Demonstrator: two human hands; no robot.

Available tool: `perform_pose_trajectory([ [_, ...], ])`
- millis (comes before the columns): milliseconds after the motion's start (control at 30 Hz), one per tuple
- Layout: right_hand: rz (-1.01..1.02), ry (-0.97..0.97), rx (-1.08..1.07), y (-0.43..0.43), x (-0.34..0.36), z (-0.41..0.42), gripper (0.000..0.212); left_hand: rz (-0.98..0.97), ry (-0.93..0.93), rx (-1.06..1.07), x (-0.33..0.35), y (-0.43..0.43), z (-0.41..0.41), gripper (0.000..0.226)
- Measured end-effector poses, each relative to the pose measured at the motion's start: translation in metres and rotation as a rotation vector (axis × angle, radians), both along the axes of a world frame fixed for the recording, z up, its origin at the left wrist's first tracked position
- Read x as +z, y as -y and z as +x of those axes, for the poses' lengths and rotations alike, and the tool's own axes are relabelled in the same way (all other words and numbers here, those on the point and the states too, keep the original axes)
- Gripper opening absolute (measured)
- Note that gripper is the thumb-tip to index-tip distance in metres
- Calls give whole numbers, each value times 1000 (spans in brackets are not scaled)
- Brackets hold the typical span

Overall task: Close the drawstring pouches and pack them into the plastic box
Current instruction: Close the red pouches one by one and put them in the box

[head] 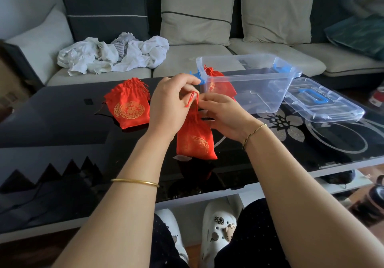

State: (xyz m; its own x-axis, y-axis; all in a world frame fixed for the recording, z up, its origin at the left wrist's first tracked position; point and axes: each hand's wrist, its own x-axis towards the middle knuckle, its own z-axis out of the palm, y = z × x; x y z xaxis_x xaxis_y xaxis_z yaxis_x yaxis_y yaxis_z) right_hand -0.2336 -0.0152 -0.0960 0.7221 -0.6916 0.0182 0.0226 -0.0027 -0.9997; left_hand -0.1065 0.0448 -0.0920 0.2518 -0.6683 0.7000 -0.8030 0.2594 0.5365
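Note:
A red drawstring pouch (195, 141) with a gold emblem hangs just above the black table, its neck gathered. My left hand (170, 105) and my right hand (224, 114) both pinch its red drawstring at the top, close together. A pile of red pouches (128, 105) lies on the table to the left. Behind my hands stands the clear plastic box (259, 93) with blue latches, and one closed red pouch (220, 83) sits in its left end.
The clear box lid (324, 103) with a blue handle lies on the table right of the box. A glossy black table (62, 126) with a flower pattern carries everything. A sofa with crumpled white cloth (112, 56) runs behind it.

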Motion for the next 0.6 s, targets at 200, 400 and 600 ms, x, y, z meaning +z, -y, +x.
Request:
perform_pose_trajectory([
  [200, -34, -12, -53, 3, 3, 0, 17, -14, -88, -64, 2, -2, 0, 23],
  [400, -225, -83, -252, 5, 7, -2, 28, 62, -188, -113, 3, -4, 1, 15],
  [600, 83, -75, -356, 9, 5, -9, 39, 203, -466, -140, 6, -7, 1, 15],
])
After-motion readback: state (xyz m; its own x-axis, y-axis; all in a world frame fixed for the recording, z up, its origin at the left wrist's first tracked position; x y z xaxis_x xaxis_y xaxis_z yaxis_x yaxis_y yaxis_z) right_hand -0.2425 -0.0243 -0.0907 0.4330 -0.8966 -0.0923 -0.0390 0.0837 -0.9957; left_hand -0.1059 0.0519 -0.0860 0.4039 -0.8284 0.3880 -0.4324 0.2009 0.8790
